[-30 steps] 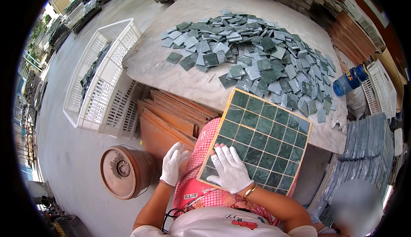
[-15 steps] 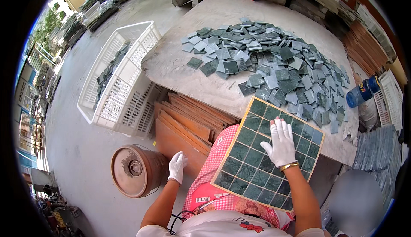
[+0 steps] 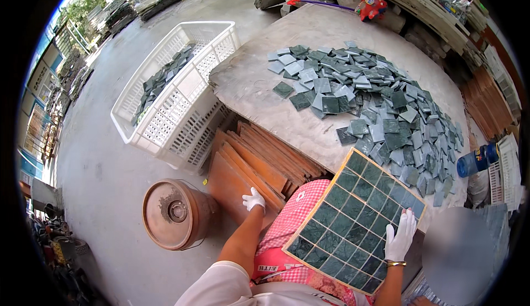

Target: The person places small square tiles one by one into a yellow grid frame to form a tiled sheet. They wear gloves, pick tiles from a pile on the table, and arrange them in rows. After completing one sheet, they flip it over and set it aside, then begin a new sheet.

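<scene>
A framed panel of square dark green stone tiles [image 3: 356, 217] rests tilted on my lap, its light wooden rim around rows of tiles. My right hand [image 3: 401, 237], in a white glove with a gold bangle at the wrist, lies by the panel's right edge, fingers stretched over its tiles. My left hand [image 3: 254, 200], also gloved, is at the leaning stack of reddish-brown boards [image 3: 265, 162], fingers apart against the front board; whether it presses on it I cannot tell. Loose green and grey tiles [image 3: 381, 101] are heaped on the pale worktable [image 3: 265, 79] beyond the panel.
A white plastic crate [image 3: 165, 140] with tiles inside stands left of the table, atop another crate. A lidded brown bucket [image 3: 176, 213] is on the floor near my left arm. At the right are a blue bottle [image 3: 477, 161] and a white basket [image 3: 507, 168].
My left hand has moved from beside the bucket onto the brown boards. My right hand has slid from the panel's middle to its right edge. The view has shifted left.
</scene>
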Available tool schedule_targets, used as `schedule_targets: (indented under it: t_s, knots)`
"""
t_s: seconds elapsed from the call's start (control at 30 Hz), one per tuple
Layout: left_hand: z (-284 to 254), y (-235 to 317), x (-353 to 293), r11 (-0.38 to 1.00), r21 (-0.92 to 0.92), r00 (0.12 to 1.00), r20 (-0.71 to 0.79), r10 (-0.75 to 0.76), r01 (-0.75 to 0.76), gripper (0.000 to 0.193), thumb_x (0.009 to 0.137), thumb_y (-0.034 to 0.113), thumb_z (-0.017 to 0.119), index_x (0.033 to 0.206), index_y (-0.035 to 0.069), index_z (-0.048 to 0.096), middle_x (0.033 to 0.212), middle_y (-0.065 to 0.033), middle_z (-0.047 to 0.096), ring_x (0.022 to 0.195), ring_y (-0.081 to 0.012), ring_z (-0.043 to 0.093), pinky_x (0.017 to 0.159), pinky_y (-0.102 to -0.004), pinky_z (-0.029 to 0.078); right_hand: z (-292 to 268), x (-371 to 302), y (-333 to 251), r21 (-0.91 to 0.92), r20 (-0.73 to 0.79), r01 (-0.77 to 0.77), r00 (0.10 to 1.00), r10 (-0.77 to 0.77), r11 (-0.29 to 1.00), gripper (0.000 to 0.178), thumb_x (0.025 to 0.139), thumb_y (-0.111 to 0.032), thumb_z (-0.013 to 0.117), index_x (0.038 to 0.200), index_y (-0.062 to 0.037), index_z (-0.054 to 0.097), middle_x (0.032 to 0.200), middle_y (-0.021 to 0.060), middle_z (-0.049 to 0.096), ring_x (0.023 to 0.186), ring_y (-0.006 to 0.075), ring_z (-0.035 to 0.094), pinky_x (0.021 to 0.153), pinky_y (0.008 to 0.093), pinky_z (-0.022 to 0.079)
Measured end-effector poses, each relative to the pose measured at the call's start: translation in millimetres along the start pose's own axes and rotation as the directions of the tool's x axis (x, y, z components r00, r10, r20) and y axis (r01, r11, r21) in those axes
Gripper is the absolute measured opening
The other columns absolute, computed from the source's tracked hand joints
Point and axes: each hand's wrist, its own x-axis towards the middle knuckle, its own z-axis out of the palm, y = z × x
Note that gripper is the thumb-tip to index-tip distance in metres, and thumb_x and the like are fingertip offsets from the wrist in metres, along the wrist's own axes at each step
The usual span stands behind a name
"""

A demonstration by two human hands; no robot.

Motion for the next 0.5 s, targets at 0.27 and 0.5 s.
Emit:
schedule_targets:
  t_s: [0.27,0.5]
  knots:
    - [-25,-7,4,0.843,0.370,0.905,-0.013,0.426,-0.391,0.049,0.093,0.042,0.041,0.118,0.001,0.045,0.116,-0.0216,0.056,0.101,-0.0372,0.058,0.083,-0.0486,0.047,-11,6,-14,0.064,-0.007,-0.067,0.998,0.068,0.996,0.058,0.078,-0.022,0.065,0.129,-0.0018,0.046,0.136,0.0189,0.043,0.128,0.0375,0.037,0.108,0.0459,0.027]
    - [-41,-5,8,0.789,0.405,0.850,-0.054,0.524,-0.461,0.043,0.091,0.039,0.048,0.111,0.001,0.052,0.110,-0.0213,0.060,0.101,-0.0382,0.058,0.087,-0.0460,0.045,-7,-6,-1,0.182,-0.192,-0.185,0.957,0.219,0.966,0.049,0.079,-0.019,0.066,0.120,0.0014,0.049,0.127,0.0221,0.048,0.120,0.0404,0.044,0.100,0.0447,0.036]
